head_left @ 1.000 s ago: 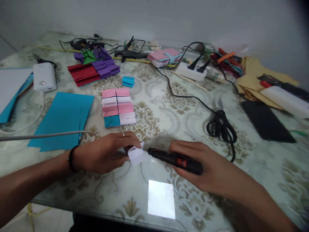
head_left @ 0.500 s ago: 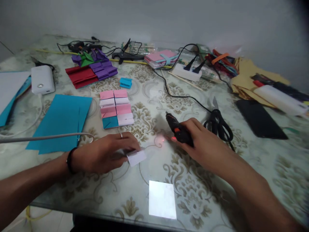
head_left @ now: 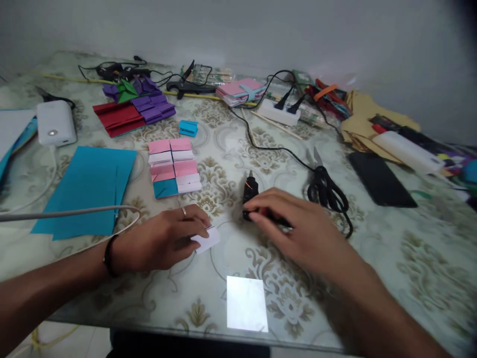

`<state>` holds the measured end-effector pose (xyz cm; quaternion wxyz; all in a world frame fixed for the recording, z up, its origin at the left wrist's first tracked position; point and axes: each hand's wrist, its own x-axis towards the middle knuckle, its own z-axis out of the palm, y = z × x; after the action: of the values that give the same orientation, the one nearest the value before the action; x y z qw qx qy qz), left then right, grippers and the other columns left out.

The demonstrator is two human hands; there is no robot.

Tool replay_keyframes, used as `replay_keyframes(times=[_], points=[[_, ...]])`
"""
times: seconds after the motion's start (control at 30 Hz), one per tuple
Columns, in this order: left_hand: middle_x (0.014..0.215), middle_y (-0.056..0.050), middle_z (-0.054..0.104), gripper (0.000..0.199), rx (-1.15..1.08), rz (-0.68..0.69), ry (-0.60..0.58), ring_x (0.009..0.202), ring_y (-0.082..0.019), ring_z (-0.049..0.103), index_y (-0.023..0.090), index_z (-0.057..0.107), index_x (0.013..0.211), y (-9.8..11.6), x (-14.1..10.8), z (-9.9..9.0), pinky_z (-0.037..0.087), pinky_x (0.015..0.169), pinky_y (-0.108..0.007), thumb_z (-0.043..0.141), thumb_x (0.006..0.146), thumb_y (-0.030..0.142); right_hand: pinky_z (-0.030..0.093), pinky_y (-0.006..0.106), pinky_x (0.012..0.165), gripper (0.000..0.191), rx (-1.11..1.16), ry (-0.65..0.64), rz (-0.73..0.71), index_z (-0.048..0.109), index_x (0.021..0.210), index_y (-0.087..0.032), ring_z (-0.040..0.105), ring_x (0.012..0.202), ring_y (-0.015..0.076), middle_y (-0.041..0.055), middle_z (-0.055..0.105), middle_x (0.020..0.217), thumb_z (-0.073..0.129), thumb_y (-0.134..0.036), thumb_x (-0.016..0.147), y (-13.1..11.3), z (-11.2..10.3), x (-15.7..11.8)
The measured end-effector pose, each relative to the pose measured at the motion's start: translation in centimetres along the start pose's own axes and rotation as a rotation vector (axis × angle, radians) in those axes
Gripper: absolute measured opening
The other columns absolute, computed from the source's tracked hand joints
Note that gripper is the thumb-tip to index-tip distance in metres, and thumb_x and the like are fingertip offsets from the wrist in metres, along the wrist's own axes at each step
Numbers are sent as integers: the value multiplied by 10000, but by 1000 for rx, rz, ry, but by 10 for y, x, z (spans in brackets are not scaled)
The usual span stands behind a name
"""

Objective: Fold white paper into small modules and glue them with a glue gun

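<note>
My left hand (head_left: 156,236) is closed on a small folded white paper (head_left: 207,240), pinching its left end just over the table. My right hand (head_left: 298,221) curls over a black hot glue gun (head_left: 251,186), its fingers around the rear part. The gun's nozzle points away from me. Most of its handle is hidden under the palm. Left of the gun lies a block of folded pink, white and blue papers (head_left: 175,169). A small folded blue paper (head_left: 188,128) sits behind that block.
Blue sheets (head_left: 87,189) lie at left under a grey cable, near a white power bank (head_left: 56,123). Scissors (head_left: 323,184) and a black phone (head_left: 382,179) are at right. Behind stand a white power strip (head_left: 279,112) and red and purple folded papers (head_left: 119,117).
My right hand has turned the glue gun so that its nozzle points straight away, and the fingers have moved over it. The white paper has tilted slightly in my left hand.
</note>
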<state>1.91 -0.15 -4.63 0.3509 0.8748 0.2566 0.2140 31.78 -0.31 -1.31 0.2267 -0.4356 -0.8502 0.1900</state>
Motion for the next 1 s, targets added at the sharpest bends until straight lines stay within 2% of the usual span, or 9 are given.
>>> replay_keyframes(times=[0.1, 0.23, 0.33, 0.5, 0.63, 0.8, 1.0], points=[[1257, -106, 704, 155, 39, 12, 13, 1152, -239, 715, 186, 679, 1097, -2, -1, 5, 573, 1028, -347, 612, 993, 92, 622, 361, 890, 106, 52, -70, -137, 693, 1118, -192, 750, 997, 231, 95, 767, 1101, 600, -201, 1069, -19, 22, 5], [1252, -104, 704, 213, 83, 13, 48, 1155, -233, 702, 190, 652, 1167, 0, 1, 3, 570, 1034, -347, 600, 994, 77, 633, 426, 847, 168, -53, -192, -75, 704, 1077, -141, 758, 947, 284, 123, 755, 1059, 704, -304, 1035, -30, 49, 11], [1235, -100, 707, 224, 89, 2, 56, 1145, -235, 694, 185, 655, 1163, 2, 2, 0, 569, 1000, -342, 619, 972, 73, 620, 409, 824, 104, -46, -249, -11, 727, 1042, -130, 761, 917, 283, 112, 757, 998, 747, -223, 1001, -31, 60, 17], [1002, -52, 717, 112, 118, -120, -12, 929, -213, 701, 167, 698, 1109, 3, 2, 0, 555, 852, -322, 637, 1015, 158, 582, 343, 778, 26, 68, -210, -28, 741, 985, -128, 743, 857, 231, 81, 753, 944, 753, -151, 989, -26, 66, 19], [1054, -72, 707, 144, 133, -126, 9, 953, -209, 705, 171, 725, 1018, 2, 2, 5, 537, 877, -311, 585, 1052, 168, 570, 337, 735, 51, 85, -166, -71, 734, 948, -119, 727, 813, 226, 75, 731, 908, 745, -146, 989, -23, 72, 14], [948, -59, 693, 173, 234, -140, -30, 841, -205, 691, 156, 718, 917, 3, 2, 6, 511, 777, -293, 582, 1008, 100, 588, 361, 756, 110, 40, -184, -82, 729, 949, -106, 728, 825, 237, 88, 720, 910, 678, -156, 1033, -24, 74, 12], [966, -30, 753, 187, 185, -146, -31, 843, -163, 712, 167, 780, 976, 4, 2, -6, 483, 776, -251, 614, 1041, 113, 594, 353, 770, 83, 11, -162, -87, 732, 970, -114, 734, 831, 230, 89, 739, 931, 680, -144, 1027, -28, 71, 11]])
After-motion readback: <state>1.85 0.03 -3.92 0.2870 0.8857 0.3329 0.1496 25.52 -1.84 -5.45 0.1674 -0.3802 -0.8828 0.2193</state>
